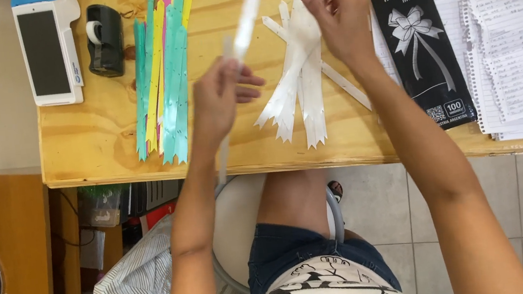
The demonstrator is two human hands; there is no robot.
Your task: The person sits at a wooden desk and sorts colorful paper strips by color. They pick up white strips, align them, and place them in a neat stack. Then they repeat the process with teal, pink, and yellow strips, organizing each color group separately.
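We see our left hand (220, 99) at the centre of the frame, its grip pinched on a single white ribbon strip (245, 17). The strip's long axis runs steeply, from the top centre of the frame down through the fingers and on below the table (97, 146) edge, blurred along its length. Our right hand (338, 16) is up at the top, right of centre, fingertips pressed together on the upper ends of the white ribbon pile (298, 90), which fans downward and to the left on the wood. The pile lies just to the right of the left hand and directly below the right hand, so the right hand is the nearer one to it. A row of coloured ribbon strips (162, 79) lies at the upper left, beside a tape dispenser (103, 40) and a white card terminal (48, 50). A black ribbon packet (420, 43) and a spiral notebook (520, 52) sit at the right.
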